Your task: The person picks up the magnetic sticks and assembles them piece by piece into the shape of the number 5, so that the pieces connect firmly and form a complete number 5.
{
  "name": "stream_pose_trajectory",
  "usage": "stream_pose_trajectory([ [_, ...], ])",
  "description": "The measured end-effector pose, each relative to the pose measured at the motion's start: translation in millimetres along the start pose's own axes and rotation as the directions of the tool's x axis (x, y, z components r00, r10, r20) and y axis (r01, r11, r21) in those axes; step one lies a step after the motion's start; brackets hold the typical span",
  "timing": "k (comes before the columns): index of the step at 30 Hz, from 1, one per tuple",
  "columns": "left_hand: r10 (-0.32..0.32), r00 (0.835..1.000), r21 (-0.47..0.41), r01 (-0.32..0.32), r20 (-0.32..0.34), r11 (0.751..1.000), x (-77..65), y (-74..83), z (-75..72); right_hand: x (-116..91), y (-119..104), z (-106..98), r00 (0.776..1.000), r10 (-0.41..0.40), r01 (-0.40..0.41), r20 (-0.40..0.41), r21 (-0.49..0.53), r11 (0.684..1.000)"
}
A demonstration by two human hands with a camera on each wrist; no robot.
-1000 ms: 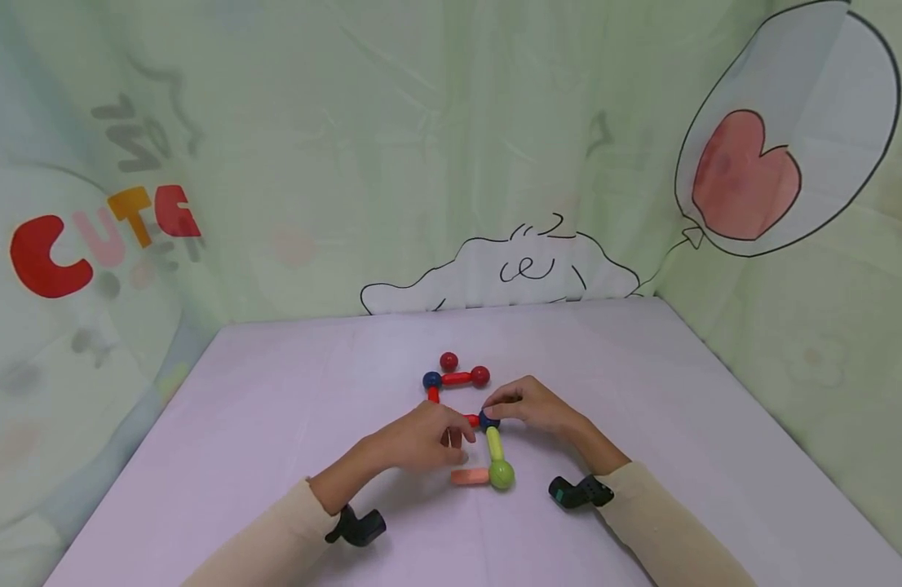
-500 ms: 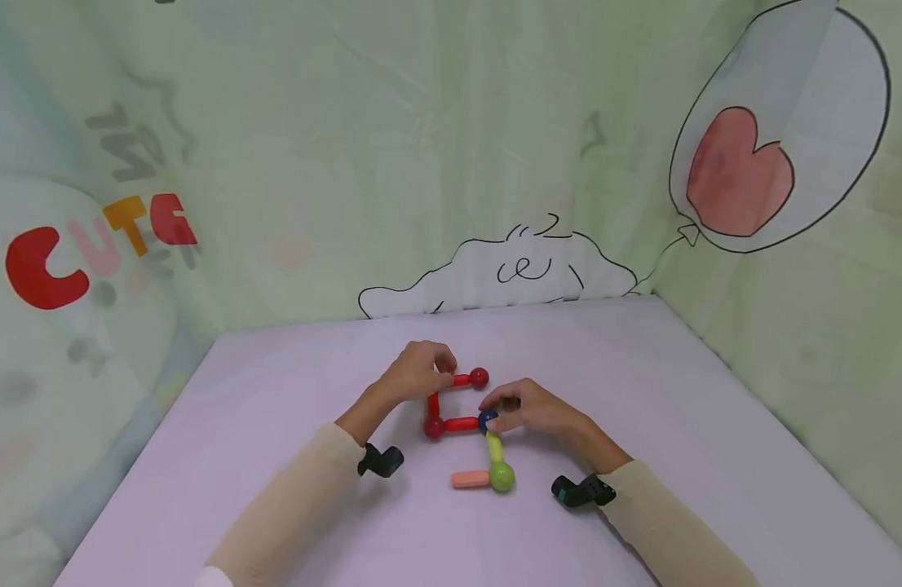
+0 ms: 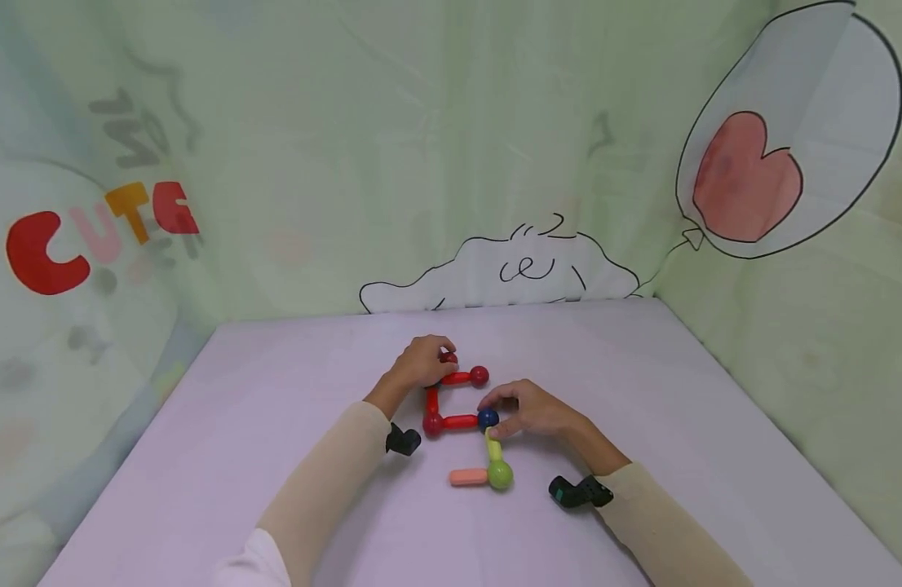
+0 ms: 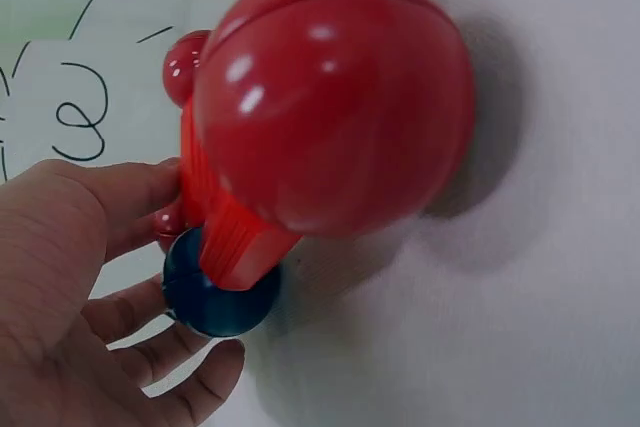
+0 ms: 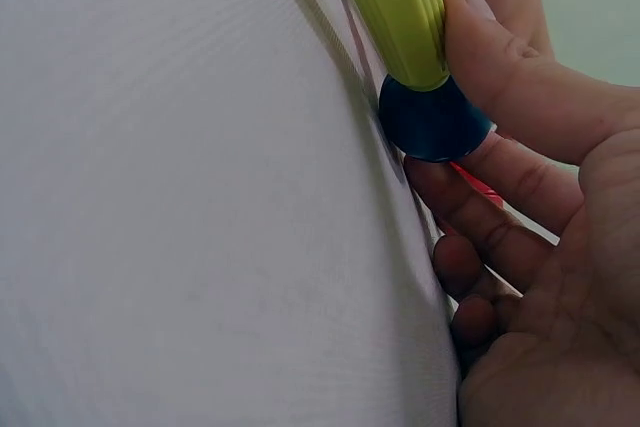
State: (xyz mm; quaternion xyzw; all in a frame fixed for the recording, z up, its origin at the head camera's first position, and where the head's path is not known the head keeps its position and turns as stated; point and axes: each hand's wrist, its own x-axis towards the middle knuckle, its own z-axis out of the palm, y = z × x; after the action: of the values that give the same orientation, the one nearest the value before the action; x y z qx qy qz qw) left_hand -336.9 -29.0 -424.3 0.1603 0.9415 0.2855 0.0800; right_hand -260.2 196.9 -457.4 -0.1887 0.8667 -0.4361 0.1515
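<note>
Magnetic balls and rods lie joined in a zigzag on the table. In the head view, my left hand has thumb and fingers round a loose red ball at the far end. Beneath that hand, a blue ball is mostly hidden from the head view. A red rod leads from there to another red ball. My right hand holds the joint at a second blue ball, its thumb against the yellow-green rod and fingers at the ball.
Nearer, a green ball ends the yellow-green rod, with a pink rod pointing left from it. A red corner ball joins two red rods. The pale table meets printed curtains at the back and sides.
My left hand has moved from over the red corner ball to the far end and now surrounds the loose red ball. My right hand stays at the blue ball, its thumb slightly lower.
</note>
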Motion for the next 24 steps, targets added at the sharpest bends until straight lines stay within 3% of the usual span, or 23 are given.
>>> stream_pose_trajectory([
  [11,-0.019,0.999,-0.065,0.016,-0.049,0.998,-4.0,0.2,1.2,-1,0,0,1.0,-0.008,0.008,0.011,0.007,1.0],
  [18,0.045,0.997,-0.067,-0.049,-0.062,0.997,-11.2,0.9,-3.3,0,0,-2,1.0,-0.004,0.004,0.008,-0.003,1.0],
  [24,0.119,0.991,-0.084,-0.124,-0.064,0.989,-35.3,-0.3,-15.6,-1,3,-1,1.0,-0.015,0.015,0.011,0.0,1.0],
])
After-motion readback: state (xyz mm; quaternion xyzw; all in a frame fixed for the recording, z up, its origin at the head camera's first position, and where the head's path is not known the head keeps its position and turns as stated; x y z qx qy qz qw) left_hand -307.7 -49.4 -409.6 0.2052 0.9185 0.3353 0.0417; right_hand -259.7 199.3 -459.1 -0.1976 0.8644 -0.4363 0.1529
